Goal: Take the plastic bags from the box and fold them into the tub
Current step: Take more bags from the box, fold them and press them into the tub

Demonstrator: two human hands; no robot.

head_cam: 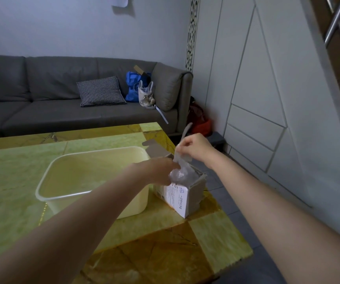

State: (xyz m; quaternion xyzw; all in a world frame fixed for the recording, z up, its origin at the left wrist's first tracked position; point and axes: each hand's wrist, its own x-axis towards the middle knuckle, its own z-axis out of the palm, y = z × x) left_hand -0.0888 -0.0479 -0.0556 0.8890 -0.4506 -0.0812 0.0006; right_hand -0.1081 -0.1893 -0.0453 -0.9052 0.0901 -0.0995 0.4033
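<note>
Setting was a home living room: grey sofa (62,95) with checked cushion (100,91), bags (138,87), white panelled wall cabinets (257,89).

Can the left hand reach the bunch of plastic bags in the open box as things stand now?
Probably yes. The left hand is already at the open top of the cardboard box, touching the bunch of plastic bags. The right hand pinches a bag from above and does not block it.
</note>
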